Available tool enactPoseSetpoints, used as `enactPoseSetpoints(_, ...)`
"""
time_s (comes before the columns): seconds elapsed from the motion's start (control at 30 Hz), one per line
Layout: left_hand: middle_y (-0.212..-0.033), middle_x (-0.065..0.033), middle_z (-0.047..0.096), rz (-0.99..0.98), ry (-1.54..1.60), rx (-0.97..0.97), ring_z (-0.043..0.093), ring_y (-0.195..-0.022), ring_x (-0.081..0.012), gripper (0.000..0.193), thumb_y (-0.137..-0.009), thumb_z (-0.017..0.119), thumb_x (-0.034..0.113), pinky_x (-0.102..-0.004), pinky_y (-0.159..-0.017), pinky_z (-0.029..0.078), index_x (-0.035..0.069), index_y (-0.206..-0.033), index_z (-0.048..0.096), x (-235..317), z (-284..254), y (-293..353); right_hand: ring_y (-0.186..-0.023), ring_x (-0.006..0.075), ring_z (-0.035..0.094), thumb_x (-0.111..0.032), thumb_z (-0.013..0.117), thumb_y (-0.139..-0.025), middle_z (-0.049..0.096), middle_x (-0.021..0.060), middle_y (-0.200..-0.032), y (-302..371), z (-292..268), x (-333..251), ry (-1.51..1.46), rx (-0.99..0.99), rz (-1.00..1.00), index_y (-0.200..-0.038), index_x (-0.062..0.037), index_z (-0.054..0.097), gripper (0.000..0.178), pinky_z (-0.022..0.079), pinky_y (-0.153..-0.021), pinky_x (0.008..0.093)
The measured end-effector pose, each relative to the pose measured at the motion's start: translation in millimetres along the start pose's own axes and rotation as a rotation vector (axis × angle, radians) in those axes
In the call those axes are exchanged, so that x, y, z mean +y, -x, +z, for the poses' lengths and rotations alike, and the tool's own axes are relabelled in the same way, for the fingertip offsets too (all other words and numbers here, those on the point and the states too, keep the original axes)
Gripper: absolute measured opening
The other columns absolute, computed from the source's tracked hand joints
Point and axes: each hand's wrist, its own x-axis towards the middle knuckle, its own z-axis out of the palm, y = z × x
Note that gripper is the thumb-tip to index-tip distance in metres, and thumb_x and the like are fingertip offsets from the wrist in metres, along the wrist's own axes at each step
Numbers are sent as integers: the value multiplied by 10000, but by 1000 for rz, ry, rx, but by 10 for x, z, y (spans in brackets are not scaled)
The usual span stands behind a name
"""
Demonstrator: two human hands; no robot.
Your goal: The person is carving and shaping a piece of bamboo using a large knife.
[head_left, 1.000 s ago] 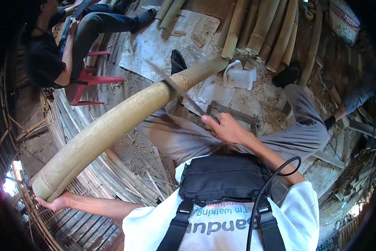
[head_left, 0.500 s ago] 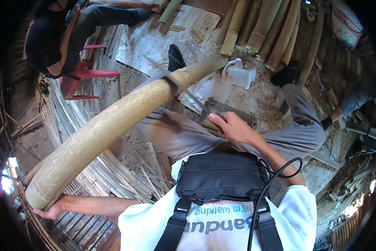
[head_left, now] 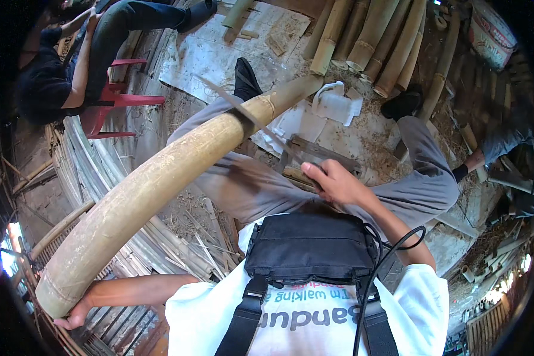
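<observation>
A thick bamboo pole [head_left: 142, 190] slants from the lower left up over my left leg to the floor ahead. My left hand [head_left: 80, 308] cups its near end from below, most of the fingers hidden under it. In my right hand [head_left: 335, 181], between my knees, is the handle of a long knife [head_left: 273, 137]. Its thin blade lies across the pole and sticks out past the far side. Around the pole, where the blade meets it, runs a dark band. Whether the edge is toothed cannot be made out.
Several bamboo poles [head_left: 385, 35] lie at the top right, beside a bucket [head_left: 492, 32]. A co-worker [head_left: 53, 83] sits at the upper left by a red plastic chair [head_left: 109, 98]. Split bamboo strips [head_left: 94, 160] cover the left side. A wooden block [head_left: 332, 155] lies between my legs.
The pole's near end has shifted slightly down, my left hand with it. My right hand and the knife have moved a little toward me. The co-worker has drawn an arm back.
</observation>
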Motion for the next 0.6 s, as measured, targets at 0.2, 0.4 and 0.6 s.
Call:
enactPoseSetpoints(0.2, -1225, -222, 575, 35, -323, 79, 571, -1103, -342, 459, -831, 585, 273, -454, -998, 426, -62, -1145, 593, -33, -50, 91, -383, 156, 455, -605, 460, -922, 450, 52, -486, -350, -264, 135, -318, 207, 329, -580, -27, 462, 671, 376, -383, 304)
enactPoseSetpoints(0.4, -1048, -205, 656, -26, -517, 145, 663, -871, -292, 301, -736, 768, 106, -406, -771, 575, -115, -917, 676, -77, 91, 53, -425, 128, 421, -547, 461, -946, 461, 25, -506, -184, 28, 71, 89, 91, -22, -575, -39, 492, 630, 361, -439, 323)
enactPoseSetpoints(0.6, -1007, -161, 677, 64, -598, 129, 655, -880, -257, 258, -712, 779, 53, -390, -780, 556, -63, -924, 692, -73, 174, -1, -449, 181, 487, -614, 437, -924, 435, 42, -458, -505, -54, -203, 85, 109, 149, -550, 6, 522, 729, 409, -478, 368)
